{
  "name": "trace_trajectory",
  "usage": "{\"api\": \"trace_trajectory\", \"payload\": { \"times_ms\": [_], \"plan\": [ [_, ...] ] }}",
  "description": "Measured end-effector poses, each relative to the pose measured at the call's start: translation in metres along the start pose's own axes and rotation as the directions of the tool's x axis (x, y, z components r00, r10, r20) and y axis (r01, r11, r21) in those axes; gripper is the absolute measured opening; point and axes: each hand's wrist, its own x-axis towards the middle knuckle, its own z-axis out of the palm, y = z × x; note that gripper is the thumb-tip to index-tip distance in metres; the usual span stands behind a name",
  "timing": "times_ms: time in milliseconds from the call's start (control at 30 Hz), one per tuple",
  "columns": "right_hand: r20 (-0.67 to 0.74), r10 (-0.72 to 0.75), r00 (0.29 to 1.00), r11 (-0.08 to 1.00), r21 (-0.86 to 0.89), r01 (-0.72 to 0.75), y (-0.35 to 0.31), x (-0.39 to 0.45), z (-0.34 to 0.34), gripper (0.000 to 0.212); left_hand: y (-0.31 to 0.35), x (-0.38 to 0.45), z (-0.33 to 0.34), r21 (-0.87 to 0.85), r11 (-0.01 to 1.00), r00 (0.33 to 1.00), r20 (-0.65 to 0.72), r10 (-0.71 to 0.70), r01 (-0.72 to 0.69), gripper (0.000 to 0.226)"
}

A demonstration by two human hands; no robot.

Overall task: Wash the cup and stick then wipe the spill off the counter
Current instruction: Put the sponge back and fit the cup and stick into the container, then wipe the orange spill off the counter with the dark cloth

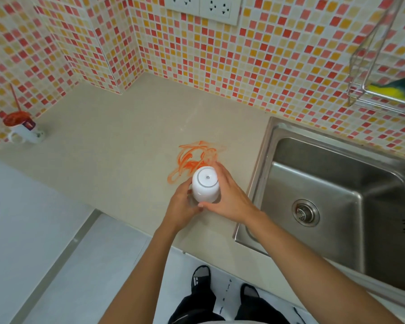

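We see both hands wrapped round a white cup (205, 184), held upside down so its base ring faces the camera. The left hand (181, 206) clasps the cup's left side, fingers curled under the lower wall. The right hand (229, 197) presses on the right side, fingers running up past the base, thumb tip at the lower edge near the left fingers. So both hands are closed on the cup, none spread. We cannot tell whether the cup rests on the counter (117, 146) or hangs just above it.

Just beyond the grip, partly hidden by the cup and the right fingertips, is an orange-red smeared spill (192, 157) on the counter. To the right of the grip, near it, is the steel sink (332, 197) with its drain (305, 212) in the basin floor. Far right and above the grip, a wire rack (369, 73) on the tiled wall holds a yellow-green sponge (393, 90).

Well to the left of the grip, by the wall, stands a second white cup (25, 133) smeared red at the top, with a thin red stick (15, 97) leaning up out of it. Below the grip, past the counter edge, the person's dark trousers and shoes show over the floor.
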Motion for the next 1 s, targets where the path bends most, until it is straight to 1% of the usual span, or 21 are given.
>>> {"api": "trace_trajectory", "payload": {
  "times_ms": [67, 167, 300, 567, 667, 733, 767, 833, 900, 967, 1000],
  "plan": [
    [-0.023, 0.015, 1.000, 0.997, 0.076, -0.014, 0.004, -0.005, 0.002, 0.111, 0.002, 0.002, 0.001, -0.003, 1.000, 1.000, 0.009, 0.004, -0.004, 0.081],
    [-0.026, 0.046, 0.999, 0.989, 0.143, -0.042, 0.004, -0.004, 0.003, 0.100, 0.003, 0.005, 0.000, 0.004, 1.000, 1.000, 0.028, 0.000, 0.000, 0.083],
    [-0.015, 0.054, 0.998, 0.987, 0.152, -0.052, 0.004, 0.000, 0.003, 0.091, -0.001, 0.009, 0.002, 0.036, 0.999, 1.000, 0.016, -0.015, 0.015, 0.083],
    [-0.029, 0.059, 0.998, 0.989, 0.137, -0.054, 0.010, 0.000, 0.010, 0.093, -0.002, 0.010, 0.003, 0.124, 0.992, 1.000, 0.000, -0.007, 0.007, 0.079],
    [0.007, 0.044, 0.999, 0.991, 0.125, -0.045, 0.010, 0.000, 0.005, 0.100, 0.000, 0.012, 0.000, 0.152, 0.988, 0.998, 0.057, -0.035, 0.026, 0.079],
    [0.026, 0.027, 0.999, 0.993, 0.113, -0.030, 0.011, -0.003, -0.001, 0.108, -0.002, 0.011, -0.010, 0.213, 0.975, 0.994, 0.079, -0.081, 0.062, 0.075],
    [0.020, 0.034, 0.999, 0.993, 0.110, -0.036, 0.013, -0.005, -0.007, 0.111, -0.004, 0.010, -0.017, 0.243, 0.967, 0.994, 0.052, -0.096, 0.080, 0.075],
    [-0.034, 0.085, 0.996, 0.993, 0.084, -0.082, 0.018, -0.010, -0.025, 0.111, -0.005, 0.008, -0.034, 0.276, 0.955, 0.993, -0.067, -0.095, 0.110, 0.076],
    [-0.151, 0.106, 0.983, 0.994, 0.038, -0.102, 0.022, -0.018, -0.053, 0.101, 0.006, 0.009, -0.047, 0.303, 0.946, 0.979, -0.197, -0.060, 0.119, 0.075],
    [-0.292, 0.093, 0.952, 0.996, 0.023, -0.091, 0.026, -0.028, -0.090, 0.085, 0.035, 0.018, -0.049, 0.332, 0.938, 0.960, -0.280, -0.001, 0.098, 0.072],
    [-0.369, 0.085, 0.925, 0.996, 0.017, -0.084, 0.026, -0.033, -0.110, 0.077, 0.054, 0.025, -0.046, 0.347, 0.935, 0.951, -0.305, 0.043, 0.069, 0.071]
  ]
}}
